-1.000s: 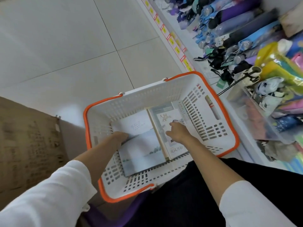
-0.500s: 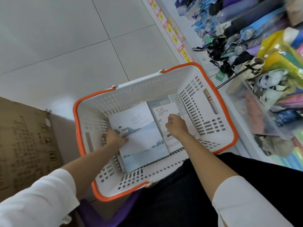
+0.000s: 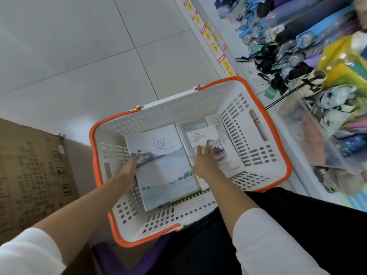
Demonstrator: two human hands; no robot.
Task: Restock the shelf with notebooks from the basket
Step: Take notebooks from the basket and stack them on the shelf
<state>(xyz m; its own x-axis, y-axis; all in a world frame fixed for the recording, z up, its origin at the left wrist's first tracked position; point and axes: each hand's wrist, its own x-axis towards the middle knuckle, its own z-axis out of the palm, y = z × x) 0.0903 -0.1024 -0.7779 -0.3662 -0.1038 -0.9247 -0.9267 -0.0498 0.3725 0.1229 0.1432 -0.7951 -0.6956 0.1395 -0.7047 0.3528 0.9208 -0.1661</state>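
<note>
Single head-worn view, steeply downward, close over the basket (image 3: 198, 104) and floor (image 3: 79, 56).

A white slotted plastic basket with an orange rim (image 3: 178, 113) sat between a brown cardboard box (image 3: 29, 175) on its left and a white shop shelf (image 3: 243, 63) on its right. Inside, a landscape-cover notebook (image 3: 164, 175) lay just left of a pale notebook printed with Chinese characters (image 3: 206, 136). The left hand (image 3: 130, 170) gripped the former's left edge; the right hand (image 3: 206, 162) rested on the latter.

Since 1 s ago, the left hand (image 3: 129, 172) has slid off the landscape notebook (image 3: 164, 171) cover to grip its left edge. The right hand (image 3: 206, 162) has uncurled flat on the titled notebook (image 3: 200, 135).
</note>
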